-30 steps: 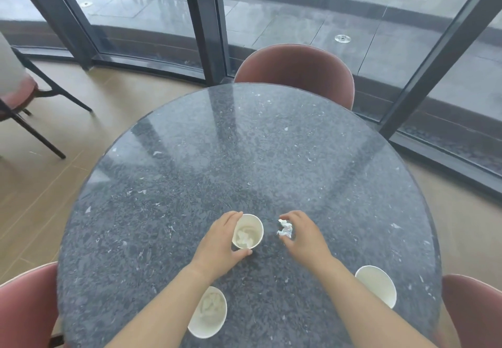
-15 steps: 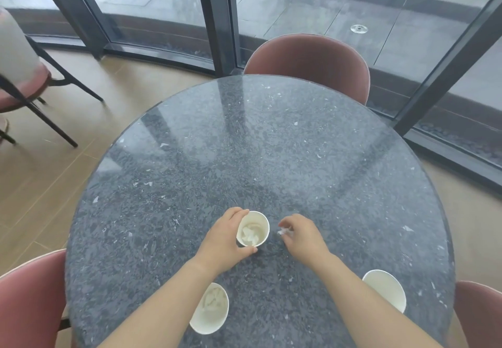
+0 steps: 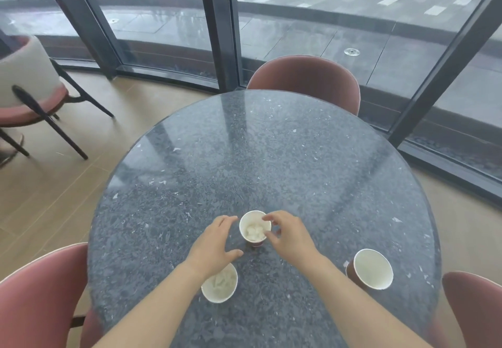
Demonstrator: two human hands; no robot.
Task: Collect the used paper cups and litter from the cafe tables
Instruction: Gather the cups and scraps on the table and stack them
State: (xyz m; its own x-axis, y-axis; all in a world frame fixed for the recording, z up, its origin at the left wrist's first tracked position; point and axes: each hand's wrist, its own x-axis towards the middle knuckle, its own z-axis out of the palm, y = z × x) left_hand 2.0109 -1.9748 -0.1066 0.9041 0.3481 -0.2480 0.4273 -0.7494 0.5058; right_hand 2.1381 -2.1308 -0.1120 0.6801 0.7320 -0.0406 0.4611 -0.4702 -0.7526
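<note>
Three paper cups stand on the round dark speckled table [image 3: 271, 157]. The middle cup [image 3: 254, 229] holds crumpled white paper. Just left of it, my left hand [image 3: 214, 241] hovers with fingers spread and holds nothing. My right hand [image 3: 288, 235] is at the cup's right side, its loosely curved finger and thumb tips by the rim, and nothing is visible between them. A second cup [image 3: 219, 282] with crumpled paper inside sits under my left wrist. The third cup [image 3: 373, 269], white inside and dark red outside, stands empty to the right.
Pink chairs ring the table: one at the far side [image 3: 307, 81], one near left [image 3: 35, 293], one near right [image 3: 475, 307]. Another chair [image 3: 27, 86] stands on the wooden floor at far left. Glass walls with dark frames curve behind.
The paper wad that my right hand pinched now lies in the middle cup. My left hand has let go of that cup and opened. The view has pulled back.
</note>
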